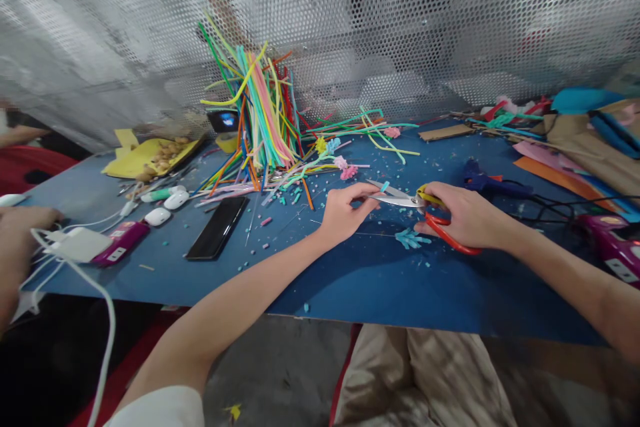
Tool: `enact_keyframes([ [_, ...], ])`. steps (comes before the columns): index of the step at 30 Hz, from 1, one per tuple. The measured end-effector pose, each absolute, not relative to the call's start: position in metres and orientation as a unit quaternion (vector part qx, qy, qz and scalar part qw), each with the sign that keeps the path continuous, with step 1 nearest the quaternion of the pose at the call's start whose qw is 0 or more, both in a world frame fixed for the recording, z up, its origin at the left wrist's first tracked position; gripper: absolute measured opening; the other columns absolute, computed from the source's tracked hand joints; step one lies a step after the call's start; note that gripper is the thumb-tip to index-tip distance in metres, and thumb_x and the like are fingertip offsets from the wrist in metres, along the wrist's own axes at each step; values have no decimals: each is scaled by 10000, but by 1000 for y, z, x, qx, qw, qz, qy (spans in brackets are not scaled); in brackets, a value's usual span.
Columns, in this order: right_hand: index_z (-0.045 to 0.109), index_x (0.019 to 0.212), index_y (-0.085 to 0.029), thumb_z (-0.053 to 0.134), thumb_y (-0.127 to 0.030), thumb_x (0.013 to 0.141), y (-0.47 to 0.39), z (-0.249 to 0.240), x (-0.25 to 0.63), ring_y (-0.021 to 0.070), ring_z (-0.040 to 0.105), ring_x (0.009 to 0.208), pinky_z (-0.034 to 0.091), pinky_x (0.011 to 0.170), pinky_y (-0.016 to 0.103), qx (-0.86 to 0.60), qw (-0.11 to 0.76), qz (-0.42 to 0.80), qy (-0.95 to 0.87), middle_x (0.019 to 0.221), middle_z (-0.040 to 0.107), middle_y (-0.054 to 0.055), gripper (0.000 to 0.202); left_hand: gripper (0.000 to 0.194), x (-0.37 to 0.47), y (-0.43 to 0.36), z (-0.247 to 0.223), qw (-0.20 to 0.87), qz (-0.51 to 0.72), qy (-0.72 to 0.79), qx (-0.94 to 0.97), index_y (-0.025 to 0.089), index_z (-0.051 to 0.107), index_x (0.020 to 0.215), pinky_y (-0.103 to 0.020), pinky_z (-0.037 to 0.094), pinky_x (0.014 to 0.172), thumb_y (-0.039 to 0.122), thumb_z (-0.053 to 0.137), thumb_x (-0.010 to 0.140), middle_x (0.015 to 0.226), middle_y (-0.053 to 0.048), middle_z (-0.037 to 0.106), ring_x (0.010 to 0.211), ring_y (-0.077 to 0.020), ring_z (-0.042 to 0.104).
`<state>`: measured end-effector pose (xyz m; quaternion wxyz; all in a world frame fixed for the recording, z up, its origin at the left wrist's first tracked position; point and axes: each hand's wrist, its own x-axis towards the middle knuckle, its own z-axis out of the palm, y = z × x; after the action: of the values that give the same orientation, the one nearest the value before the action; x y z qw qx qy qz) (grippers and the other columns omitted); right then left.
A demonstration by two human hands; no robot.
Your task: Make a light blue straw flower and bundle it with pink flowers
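- Blue table (330, 293) up against the metal mesh (400, 80), fuzzy stems (260, 107) bunched at the back, and we're in close on the scissors!
- Right hand (465, 217) is wrapped round the scissors (419, 200), fingers in the handles, blades slightly apart and aimed at the other hand.
- Left hand (345, 213) has its fingertips drawn narrow at the blades; whether they grip the blue snippet (385, 186), I cannot tell.
- Danger here: fingertips this near the steel could get nicked if the blades close carelessly, and a snippet so small could slip loose among the scraps.
- Position check: snippet just beside the left fingertips, at the blades; blue sprig (410, 238) on the table, below the scissors and between the hands.
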<state>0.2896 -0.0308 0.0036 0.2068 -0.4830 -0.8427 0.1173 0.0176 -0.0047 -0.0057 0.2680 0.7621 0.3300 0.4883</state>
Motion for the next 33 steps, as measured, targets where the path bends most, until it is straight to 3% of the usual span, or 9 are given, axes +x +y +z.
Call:
enact_keyframes([
  [4, 529, 971, -246, 721, -522, 790, -32, 5, 287, 289, 644, 825, 464, 662, 397, -480, 214, 122, -842, 973, 676, 92, 382, 124, 17, -6, -5, 258, 488, 337, 763, 177, 740, 946, -237, 622, 676, 273, 676, 900, 814, -23, 784, 687, -136, 753],
  [9, 508, 870, -246, 689, -552, 823, -36, 10, 284, 227, 559, 708, 439, 643, 380, -473, 239, 124, -839, 834, 627, 68, 359, 157, 17, -4, -8, 267, 496, 324, 760, 179, 727, 965, -241, 617, 648, 313, 663, 912, 779, -20, 774, 650, -137, 743],
  [19, 413, 737, -250, 693, -586, 830, -35, 9, 284, 172, 430, 604, 382, 579, 346, -474, 224, 155, -837, 668, 502, 3, 447, 240, 19, -9, 1, 298, 480, 320, 761, 171, 743, 904, -248, 631, 679, 394, 663, 939, 867, -45, 795, 680, -128, 741],
  [33, 449, 781, -238, 705, -570, 810, -34, 9, 284, 158, 476, 649, 385, 627, 296, -472, 222, 130, -843, 731, 553, -7, 420, 256, 21, -11, 1, 362, 477, 320, 734, 154, 736, 879, -244, 608, 669, 399, 679, 927, 871, -63, 796, 652, -119, 715],
])
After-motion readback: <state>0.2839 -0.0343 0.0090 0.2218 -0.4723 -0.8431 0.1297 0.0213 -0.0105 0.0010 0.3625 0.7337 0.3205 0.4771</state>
